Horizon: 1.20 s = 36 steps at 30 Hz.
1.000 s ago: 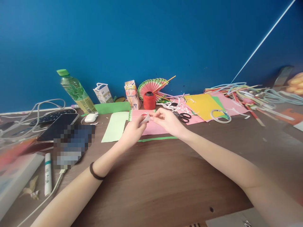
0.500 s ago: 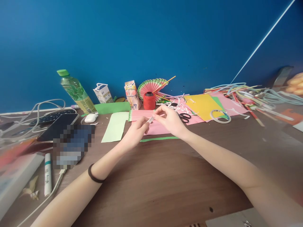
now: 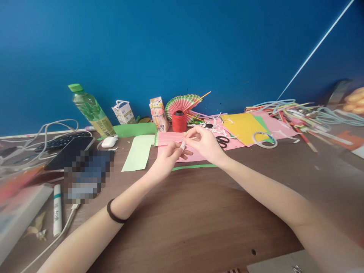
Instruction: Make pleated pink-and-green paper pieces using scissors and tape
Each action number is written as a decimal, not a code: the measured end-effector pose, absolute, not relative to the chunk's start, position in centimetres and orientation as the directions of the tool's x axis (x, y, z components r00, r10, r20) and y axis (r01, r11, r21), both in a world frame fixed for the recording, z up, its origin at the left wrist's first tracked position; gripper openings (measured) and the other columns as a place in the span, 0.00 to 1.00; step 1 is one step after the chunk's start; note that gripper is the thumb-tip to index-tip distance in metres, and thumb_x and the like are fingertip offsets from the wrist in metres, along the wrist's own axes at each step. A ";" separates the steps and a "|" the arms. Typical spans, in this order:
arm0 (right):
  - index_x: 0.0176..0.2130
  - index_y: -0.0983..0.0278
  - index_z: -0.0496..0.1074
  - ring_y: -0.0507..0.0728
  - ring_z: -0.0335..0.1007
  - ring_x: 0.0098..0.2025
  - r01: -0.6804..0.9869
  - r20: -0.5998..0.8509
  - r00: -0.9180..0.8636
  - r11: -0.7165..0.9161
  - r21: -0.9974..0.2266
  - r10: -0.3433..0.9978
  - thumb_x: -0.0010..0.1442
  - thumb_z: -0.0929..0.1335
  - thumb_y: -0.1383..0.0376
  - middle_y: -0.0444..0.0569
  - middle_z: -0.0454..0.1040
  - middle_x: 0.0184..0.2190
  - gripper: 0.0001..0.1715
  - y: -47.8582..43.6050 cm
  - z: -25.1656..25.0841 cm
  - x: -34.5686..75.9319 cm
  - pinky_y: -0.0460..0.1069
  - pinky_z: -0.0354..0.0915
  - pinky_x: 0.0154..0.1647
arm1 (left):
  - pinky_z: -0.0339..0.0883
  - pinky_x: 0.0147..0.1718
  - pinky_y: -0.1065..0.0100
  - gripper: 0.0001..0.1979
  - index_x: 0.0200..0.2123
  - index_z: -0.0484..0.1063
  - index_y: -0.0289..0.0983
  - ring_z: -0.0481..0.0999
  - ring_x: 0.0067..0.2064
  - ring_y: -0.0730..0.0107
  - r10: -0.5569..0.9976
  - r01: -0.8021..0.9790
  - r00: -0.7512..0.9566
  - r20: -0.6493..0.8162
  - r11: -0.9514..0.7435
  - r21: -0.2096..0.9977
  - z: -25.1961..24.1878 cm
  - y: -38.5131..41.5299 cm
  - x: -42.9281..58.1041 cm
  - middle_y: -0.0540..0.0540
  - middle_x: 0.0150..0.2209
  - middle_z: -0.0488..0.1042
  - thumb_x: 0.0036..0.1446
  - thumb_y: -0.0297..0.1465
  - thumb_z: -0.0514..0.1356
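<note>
Above the pink paper, a small white strip is pinched between both hands. My left hand grips it with thumb and forefinger, its other fingers loosely extended beneath. Thumb and fingertips of my right hand close on the upper end of the strip. Behind them lies a pleated pink paper with a green edge, partly hidden by my hands. Black-handled scissors rest just right of my right hand. A narrow green paper strip lies on the near side.
A pale green sheet and a green bottle are on the left. A red thread spool stands before a folded paper fan. To the right are a tape roll, yellow paper and tangled strips.
My left hand has shifted slightly right and its lower fingers have opened out under the white strip. The strip is now tilted more upright. My right hand stays nearly in place.
</note>
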State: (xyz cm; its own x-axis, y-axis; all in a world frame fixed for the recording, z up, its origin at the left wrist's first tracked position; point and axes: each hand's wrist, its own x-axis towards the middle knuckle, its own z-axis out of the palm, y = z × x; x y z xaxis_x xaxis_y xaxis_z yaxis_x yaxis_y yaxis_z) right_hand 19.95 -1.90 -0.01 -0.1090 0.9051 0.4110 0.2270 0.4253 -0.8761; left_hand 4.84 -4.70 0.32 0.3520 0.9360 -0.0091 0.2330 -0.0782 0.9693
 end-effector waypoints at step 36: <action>0.36 0.61 0.67 0.54 0.63 0.46 0.263 0.520 -0.233 0.568 -0.780 0.822 0.55 0.64 0.66 0.48 0.65 0.40 0.06 -2.4 0.2 19.8 0.52 0.62 0.46 | 0.63 0.46 0.57 0.08 0.35 0.63 0.36 0.76 0.39 0.64 0.952 0.016 0.303 0.027 -0.033 0.999 1.1 -4.7 4.7 0.47 0.29 0.76 0.51 0.31 0.57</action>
